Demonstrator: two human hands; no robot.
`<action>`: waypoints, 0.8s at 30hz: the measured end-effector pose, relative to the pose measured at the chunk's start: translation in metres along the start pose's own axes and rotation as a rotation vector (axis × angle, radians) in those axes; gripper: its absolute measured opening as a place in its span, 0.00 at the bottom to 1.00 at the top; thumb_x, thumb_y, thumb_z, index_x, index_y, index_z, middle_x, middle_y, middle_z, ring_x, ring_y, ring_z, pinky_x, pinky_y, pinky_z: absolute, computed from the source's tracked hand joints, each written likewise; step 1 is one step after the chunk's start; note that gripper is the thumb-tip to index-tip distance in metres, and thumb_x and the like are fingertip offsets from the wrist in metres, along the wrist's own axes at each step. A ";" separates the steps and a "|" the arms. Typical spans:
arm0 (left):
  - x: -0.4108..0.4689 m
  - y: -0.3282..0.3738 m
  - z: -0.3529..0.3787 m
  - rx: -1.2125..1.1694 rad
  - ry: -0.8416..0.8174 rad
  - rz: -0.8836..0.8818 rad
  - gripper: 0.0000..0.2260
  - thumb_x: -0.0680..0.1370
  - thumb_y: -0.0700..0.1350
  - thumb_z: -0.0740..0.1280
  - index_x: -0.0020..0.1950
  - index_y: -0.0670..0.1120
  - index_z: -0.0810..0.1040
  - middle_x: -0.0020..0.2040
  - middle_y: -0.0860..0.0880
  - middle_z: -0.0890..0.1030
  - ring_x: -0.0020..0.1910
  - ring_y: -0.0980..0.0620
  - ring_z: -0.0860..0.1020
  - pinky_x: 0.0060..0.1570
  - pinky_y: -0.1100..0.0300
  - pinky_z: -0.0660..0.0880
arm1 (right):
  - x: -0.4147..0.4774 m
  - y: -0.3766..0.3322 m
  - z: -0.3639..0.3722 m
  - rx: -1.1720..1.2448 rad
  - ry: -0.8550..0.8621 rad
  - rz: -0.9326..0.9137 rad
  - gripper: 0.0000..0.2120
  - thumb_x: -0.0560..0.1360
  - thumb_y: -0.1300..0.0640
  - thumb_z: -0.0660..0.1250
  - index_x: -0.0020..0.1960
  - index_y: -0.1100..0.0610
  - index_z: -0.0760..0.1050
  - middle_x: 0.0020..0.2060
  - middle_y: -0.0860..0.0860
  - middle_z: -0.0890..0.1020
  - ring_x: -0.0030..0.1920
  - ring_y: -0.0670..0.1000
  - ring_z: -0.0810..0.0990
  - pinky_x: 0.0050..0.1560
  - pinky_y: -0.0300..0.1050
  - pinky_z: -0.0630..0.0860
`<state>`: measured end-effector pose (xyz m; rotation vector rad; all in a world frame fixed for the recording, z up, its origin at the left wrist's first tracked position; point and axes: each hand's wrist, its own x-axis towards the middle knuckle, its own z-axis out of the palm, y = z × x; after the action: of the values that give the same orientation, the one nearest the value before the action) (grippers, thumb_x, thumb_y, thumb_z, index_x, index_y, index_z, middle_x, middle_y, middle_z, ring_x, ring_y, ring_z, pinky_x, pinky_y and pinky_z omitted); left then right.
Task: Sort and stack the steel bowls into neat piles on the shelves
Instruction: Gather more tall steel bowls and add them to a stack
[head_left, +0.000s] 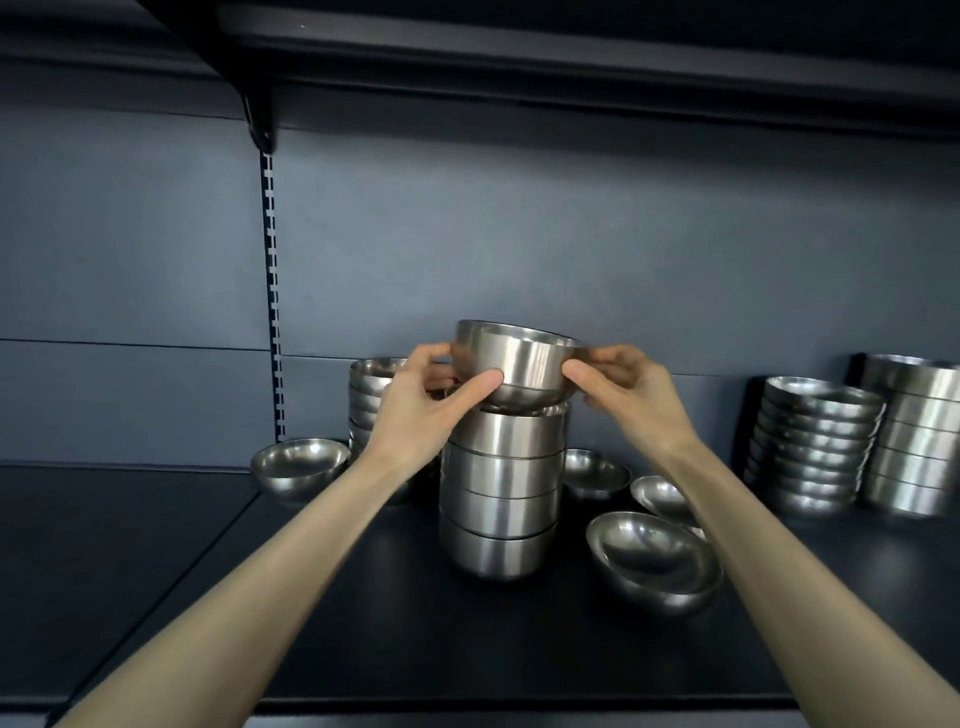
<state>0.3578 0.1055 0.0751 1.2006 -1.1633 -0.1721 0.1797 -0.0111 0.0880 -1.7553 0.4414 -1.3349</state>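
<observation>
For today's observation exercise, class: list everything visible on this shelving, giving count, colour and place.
held bowl: one, steel, tilted at the centre stack's top
centre stack: one, steel, mid-shelf
rear stack: one, steel, behind the left hand
right stacks: two, steel, far right
loose bowls: four, steel, one left, three right of centre
shelf: one, black, underneath
left hand: grips held bowl
right hand: grips held bowl

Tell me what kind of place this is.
Likely a shop or stockroom: a dark metal shelf hung on a slotted upright, loaded with stacks of identical steel bowls.
</observation>
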 end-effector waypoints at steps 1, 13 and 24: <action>0.000 -0.005 0.001 0.000 0.004 0.002 0.23 0.64 0.58 0.74 0.56 0.53 0.76 0.50 0.55 0.82 0.54 0.56 0.79 0.55 0.61 0.75 | 0.001 0.002 0.001 -0.005 -0.001 0.010 0.09 0.71 0.58 0.73 0.47 0.56 0.75 0.39 0.44 0.84 0.39 0.37 0.83 0.42 0.31 0.77; -0.014 -0.037 0.009 -0.096 -0.001 0.002 0.25 0.66 0.57 0.72 0.58 0.46 0.76 0.51 0.56 0.82 0.54 0.56 0.80 0.55 0.61 0.75 | -0.009 0.018 0.003 -0.068 -0.051 0.094 0.26 0.56 0.39 0.75 0.47 0.53 0.74 0.45 0.45 0.85 0.46 0.46 0.85 0.53 0.53 0.81; -0.019 -0.040 0.008 -0.090 -0.049 -0.049 0.30 0.69 0.57 0.73 0.67 0.48 0.71 0.61 0.51 0.78 0.63 0.52 0.76 0.65 0.49 0.71 | -0.015 0.015 0.005 -0.084 -0.074 0.138 0.23 0.70 0.48 0.73 0.60 0.55 0.70 0.56 0.49 0.79 0.53 0.46 0.81 0.55 0.59 0.79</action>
<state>0.3607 0.0958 0.0306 1.1514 -1.1572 -0.2898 0.1818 -0.0063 0.0669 -1.8027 0.5735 -1.1658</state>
